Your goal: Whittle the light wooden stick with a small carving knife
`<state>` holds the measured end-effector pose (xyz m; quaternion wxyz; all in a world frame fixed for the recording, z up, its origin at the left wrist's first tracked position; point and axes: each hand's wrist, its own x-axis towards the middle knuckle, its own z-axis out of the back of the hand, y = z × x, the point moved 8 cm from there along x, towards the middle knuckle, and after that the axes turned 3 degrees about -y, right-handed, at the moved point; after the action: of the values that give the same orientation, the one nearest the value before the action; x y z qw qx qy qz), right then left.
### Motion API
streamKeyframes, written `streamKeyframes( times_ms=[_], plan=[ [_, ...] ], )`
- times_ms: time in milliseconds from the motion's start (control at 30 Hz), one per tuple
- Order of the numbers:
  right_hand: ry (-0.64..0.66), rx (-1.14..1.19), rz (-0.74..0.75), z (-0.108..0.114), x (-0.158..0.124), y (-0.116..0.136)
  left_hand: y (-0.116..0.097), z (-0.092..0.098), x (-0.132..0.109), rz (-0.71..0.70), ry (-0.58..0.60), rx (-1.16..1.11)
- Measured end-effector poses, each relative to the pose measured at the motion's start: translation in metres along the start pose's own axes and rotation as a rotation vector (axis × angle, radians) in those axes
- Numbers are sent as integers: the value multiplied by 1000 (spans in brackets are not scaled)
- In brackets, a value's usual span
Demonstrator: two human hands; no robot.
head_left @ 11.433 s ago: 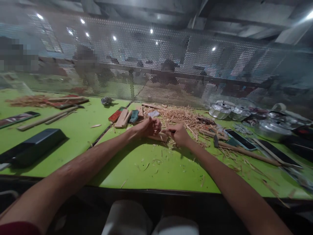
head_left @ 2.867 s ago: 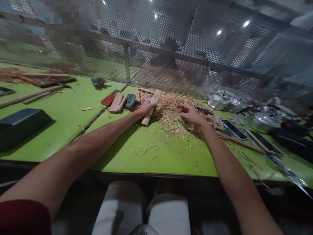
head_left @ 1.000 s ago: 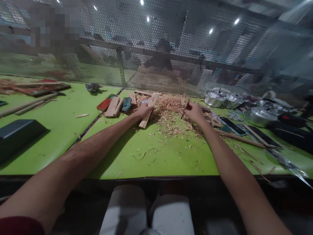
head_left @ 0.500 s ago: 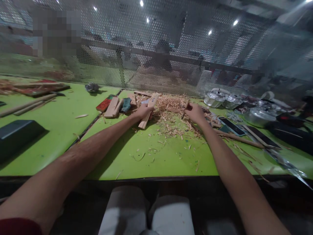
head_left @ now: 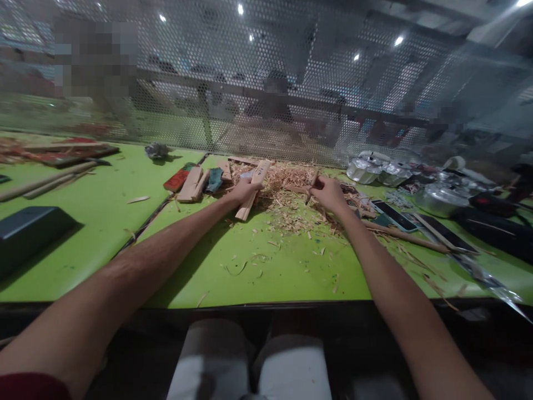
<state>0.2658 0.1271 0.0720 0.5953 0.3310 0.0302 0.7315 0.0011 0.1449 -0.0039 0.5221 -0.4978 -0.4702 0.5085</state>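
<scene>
My left hand (head_left: 245,193) is closed round a flat, pale wooden piece (head_left: 261,172) with small dark marks on its upper face. The piece slants away from me, its lower end near the green tabletop. To the right, my right hand (head_left: 328,192) pinches a short, thin brown wooden stick (head_left: 312,183), held nearly upright. Whether the stick has a blade or tip cannot be made out. Between and behind the hands lies a heap of curled wood shavings (head_left: 287,175), with loose bits spread towards me.
Wood blocks (head_left: 190,186) and a teal cloth-like piece (head_left: 215,179) lie left of my left hand. A dark box (head_left: 35,230) stands at far left. On the right are a phone (head_left: 395,214), a long wooden rod (head_left: 408,236) and shiny metal vessels (head_left: 364,168). A perforated screen (head_left: 245,100) rises behind.
My right hand has moved slightly left with the stick, closer to the wooden piece. My left hand and the wooden piece stay nearly in place.
</scene>
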Motion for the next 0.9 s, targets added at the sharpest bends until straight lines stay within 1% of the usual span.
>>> streamKeyframes(
  times_ms=[233, 333, 467, 633, 767, 900],
  plan=[
    [70, -26, 40, 0, -5, 21, -3, 1, 1, -26, -1, 10],
    [98, -27, 41, -2, -7, 26, -1, 0, 3, -20, 8, 27],
    [104, 11, 39, -2, -8, 25, -2, 1, 3, -26, -4, 31],
    [71, 82, 55, 0, -7, 23, -4, 1, 0, -26, 5, 49],
    [75, 60, 77, -1, -6, 23, -6, 1, -1, -41, -1, 48],
    [74, 26, 78, -3, -4, 19, -4, 0, 0, -31, 4, 44]
  ],
)
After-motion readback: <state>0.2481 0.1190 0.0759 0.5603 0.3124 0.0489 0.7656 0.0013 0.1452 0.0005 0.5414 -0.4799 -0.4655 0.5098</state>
